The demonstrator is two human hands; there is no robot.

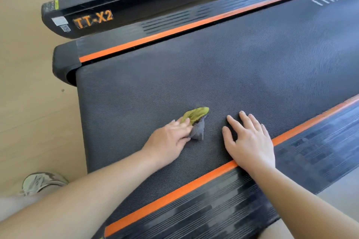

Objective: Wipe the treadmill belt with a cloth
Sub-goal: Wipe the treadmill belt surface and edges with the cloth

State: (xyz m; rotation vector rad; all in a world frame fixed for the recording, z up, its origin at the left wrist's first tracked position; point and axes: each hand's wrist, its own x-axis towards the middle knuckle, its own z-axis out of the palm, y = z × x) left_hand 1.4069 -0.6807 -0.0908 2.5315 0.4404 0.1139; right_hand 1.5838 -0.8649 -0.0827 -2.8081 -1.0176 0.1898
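One view: left hand (171, 137) has the cloth (196, 122) bunched under curled fingers, pressed on the belt (194, 73). The cloth sticks out of those fingers toward 1 o'clock, long axis roughly 7-to-1. At 3 o'clock of it, apart, right hand (250, 141) lies flat, fingers spread, holding nothing. Left is nearer. Belt runs 8-to-2, mostly toward 2; I'd stroke that way.

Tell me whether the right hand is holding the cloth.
No, the right hand lies flat and empty on the treadmill belt, while the left hand grips the cloth.
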